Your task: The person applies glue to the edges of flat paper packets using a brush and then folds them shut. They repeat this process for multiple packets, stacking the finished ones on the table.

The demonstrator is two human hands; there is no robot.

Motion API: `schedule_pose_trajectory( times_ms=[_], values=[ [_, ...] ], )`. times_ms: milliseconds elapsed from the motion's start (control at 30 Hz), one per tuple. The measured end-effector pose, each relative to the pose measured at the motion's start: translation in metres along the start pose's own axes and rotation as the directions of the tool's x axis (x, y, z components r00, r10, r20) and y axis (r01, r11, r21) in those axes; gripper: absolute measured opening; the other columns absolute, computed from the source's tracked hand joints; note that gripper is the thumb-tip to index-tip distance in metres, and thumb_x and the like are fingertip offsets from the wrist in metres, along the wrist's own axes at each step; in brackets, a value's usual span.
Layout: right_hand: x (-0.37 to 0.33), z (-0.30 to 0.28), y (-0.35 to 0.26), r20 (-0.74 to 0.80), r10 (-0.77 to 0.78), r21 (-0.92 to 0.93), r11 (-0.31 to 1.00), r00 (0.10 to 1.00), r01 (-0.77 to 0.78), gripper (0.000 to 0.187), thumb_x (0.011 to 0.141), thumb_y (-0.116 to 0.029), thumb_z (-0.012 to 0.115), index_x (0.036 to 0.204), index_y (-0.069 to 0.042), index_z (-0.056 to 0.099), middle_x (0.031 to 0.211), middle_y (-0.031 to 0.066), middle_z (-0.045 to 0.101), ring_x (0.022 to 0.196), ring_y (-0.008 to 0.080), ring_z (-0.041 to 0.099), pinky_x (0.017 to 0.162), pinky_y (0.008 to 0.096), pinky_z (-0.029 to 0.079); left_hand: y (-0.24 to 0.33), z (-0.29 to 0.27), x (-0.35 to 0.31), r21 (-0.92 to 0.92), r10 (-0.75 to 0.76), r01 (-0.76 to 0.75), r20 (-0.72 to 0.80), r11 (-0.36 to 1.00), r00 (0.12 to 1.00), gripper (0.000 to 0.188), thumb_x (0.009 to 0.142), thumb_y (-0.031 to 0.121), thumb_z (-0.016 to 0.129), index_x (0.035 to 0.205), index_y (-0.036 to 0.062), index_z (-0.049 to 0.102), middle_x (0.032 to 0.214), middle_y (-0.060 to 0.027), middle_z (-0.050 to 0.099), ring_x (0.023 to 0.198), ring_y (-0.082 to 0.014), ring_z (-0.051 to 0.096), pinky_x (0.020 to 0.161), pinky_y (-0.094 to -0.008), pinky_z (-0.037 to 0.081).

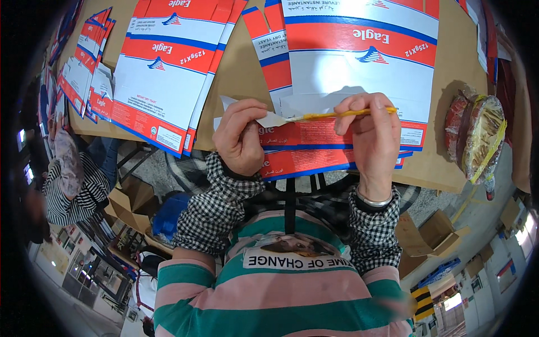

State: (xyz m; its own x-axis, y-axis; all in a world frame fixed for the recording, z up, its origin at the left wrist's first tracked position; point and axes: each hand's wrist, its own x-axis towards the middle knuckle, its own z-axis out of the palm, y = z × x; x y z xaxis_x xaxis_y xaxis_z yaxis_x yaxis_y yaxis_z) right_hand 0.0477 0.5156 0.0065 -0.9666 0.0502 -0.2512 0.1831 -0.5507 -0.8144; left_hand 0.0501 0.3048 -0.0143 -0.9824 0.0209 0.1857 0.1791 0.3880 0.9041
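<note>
One yellow stick (320, 116) crosses the right grip (375, 136), tip leftward.

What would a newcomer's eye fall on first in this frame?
Probably the yellow stick in the right hand, its tip by a white piece in the left hand, mid-picture. Next, the red, white and blue cardboard sheets across the table, then the plastic-wrapped bundle near its right edge.

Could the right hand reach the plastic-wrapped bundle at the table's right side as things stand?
Probably: nothing visible blocks the way to the plastic-wrapped bundle, but the right hand holds a yellow stick.
</note>
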Motion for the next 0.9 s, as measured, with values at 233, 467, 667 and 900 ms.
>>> schedule_pose_trajectory(
  times_ms=[233,467,667,900],
  values=[
    [-0.002,0.006,-0.005,0.03,0.007,-0.094,0.996,1.0,-0.004,0.025,0.098,-0.019,0.04,0.092,0.001,0.053,0.09,0.018,0.062,0.067,0.0173,0.059,0.066,0.0275,0.048,0.001,-0.002,-0.001,-0.002,-0.007,0.007,0.007,1.0,1.0,0.021,0.077,-0.009,0.042,0.086,-0.0048,0.06,0.097,-0.016,0.062,0.089,-0.0222,0.06,0.08,-0.029,0.046],
    [-0.005,0.009,-0.007,0.054,-0.048,-0.151,0.987,0.997,0.055,0.023,0.098,-0.016,0.04,0.093,0.003,0.052,0.089,0.0183,0.062,0.069,0.0175,0.059,0.067,0.0284,0.048,-0.001,-0.001,0.002,-0.005,0.049,-0.049,-0.015,0.999,0.999,0.024,0.072,-0.014,0.044,0.086,-0.003,0.06,0.094,-0.0149,0.063,0.083,-0.0214,0.062,0.072,-0.0261,0.048],
    [-0.009,0.013,-0.013,0.116,-0.029,-0.157,0.986,0.993,0.047,0.021,0.097,-0.013,0.04,0.094,0.004,0.052,0.09,0.018,0.062,0.071,0.0175,0.058,0.068,0.0288,0.049,-0.001,-0.001,0.001,-0.014,0.049,-0.049,-0.018,0.999,0.999,0.024,0.072,-0.014,0.044,0.086,-0.0033,0.06,0.094,-0.0146,0.063,0.083,-0.0211,0.062,0.07,-0.0259,0.048],
    [-0.011,0.015,-0.018,0.184,-0.017,-0.224,0.973,0.983,0.059,0.02,0.096,-0.011,0.04,0.093,0.005,0.054,0.091,0.0177,0.062,0.072,0.0173,0.059,0.07,0.0292,0.049,0.003,-0.004,-0.001,-0.023,-0.029,0.03,0.013,0.999,0.999,0.023,0.075,-0.01,0.042,0.087,-0.004,0.06,0.097,-0.0156,0.062,0.09,-0.0227,0.06,0.081,-0.0299,0.046]
  ],
)
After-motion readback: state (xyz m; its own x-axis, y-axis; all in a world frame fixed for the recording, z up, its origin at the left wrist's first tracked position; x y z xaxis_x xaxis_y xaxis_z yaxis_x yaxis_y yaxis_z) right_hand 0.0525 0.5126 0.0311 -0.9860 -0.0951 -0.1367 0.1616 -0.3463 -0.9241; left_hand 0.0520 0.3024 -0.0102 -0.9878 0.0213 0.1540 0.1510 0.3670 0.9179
